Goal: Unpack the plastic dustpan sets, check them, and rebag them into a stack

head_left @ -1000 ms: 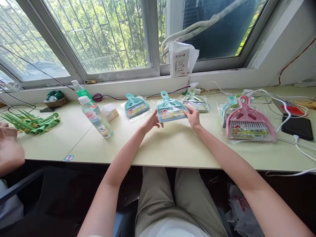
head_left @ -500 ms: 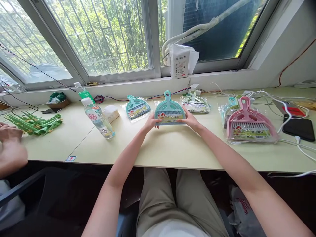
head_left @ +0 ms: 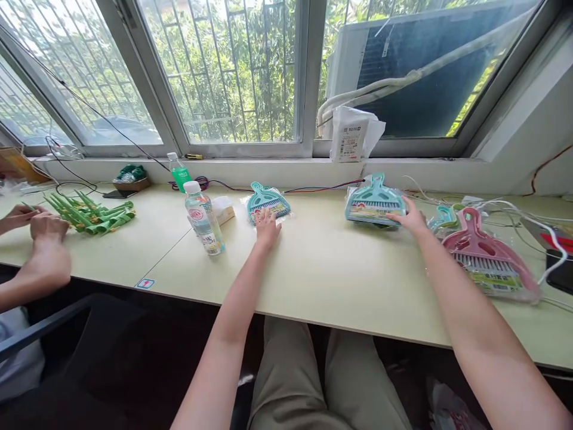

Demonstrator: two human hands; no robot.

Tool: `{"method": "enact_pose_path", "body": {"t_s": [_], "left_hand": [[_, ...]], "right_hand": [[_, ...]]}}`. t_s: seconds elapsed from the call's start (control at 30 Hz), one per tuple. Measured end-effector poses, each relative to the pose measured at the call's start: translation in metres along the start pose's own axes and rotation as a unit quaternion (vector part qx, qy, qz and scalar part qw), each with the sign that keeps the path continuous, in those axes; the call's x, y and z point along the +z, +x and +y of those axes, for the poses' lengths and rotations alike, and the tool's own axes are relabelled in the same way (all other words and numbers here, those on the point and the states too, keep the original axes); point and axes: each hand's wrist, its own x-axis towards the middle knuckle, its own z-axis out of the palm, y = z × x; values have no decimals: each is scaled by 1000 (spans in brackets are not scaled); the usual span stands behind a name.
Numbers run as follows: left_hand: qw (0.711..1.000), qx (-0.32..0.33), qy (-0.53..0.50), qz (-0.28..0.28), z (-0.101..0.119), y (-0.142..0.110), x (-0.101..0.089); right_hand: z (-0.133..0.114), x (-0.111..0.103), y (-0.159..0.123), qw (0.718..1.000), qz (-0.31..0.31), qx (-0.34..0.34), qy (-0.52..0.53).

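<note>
My right hand [head_left: 409,216] grips the right edge of a teal dustpan and brush set [head_left: 375,200], thumb on the front, other fingers partly hidden. That set lies over a green set, which is almost wholly covered. Farther left, my left hand [head_left: 267,228] reaches onto the lower edge of another teal dustpan and brush set [head_left: 268,198] in clear wrap. Its fingers are stretched out, lying over the pack's label. To the right, a pink dustpan and brush set [head_left: 487,254] in plastic lies in front of other teal and green ones.
Left of my left hand stand a clear bottle [head_left: 205,221], a green-labelled bottle [head_left: 179,173] and a tissue pack [head_left: 222,210]. A co-worker's hands [head_left: 47,227] are beside green stalks [head_left: 92,214]. White cables [head_left: 553,230] and a black phone [head_left: 559,272] lie at right.
The teal set held between both hands has moved right, onto the green set. My left hand has let go and moved to the left teal set. The view has shifted left.
</note>
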Motion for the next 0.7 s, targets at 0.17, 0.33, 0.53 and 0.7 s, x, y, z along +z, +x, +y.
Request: {"method": "enact_pose_path", "body": {"t_s": [0.17, 0.33, 0.53, 0.7], "left_hand": [[993, 23, 80, -87, -12, 1, 0], [981, 86, 163, -66, 1, 0, -9], [974, 173, 115, -92, 34, -11, -11], [920, 274, -145, -241, 62, -25, -14]], "right_hand": [[3, 33, -13, 989, 46, 3, -142], [-24, 54, -39, 975, 133, -111, -142], [-71, 88, -91, 975, -2, -218, -49], [-96, 101, -118, 963, -71, -259, -35]]}}
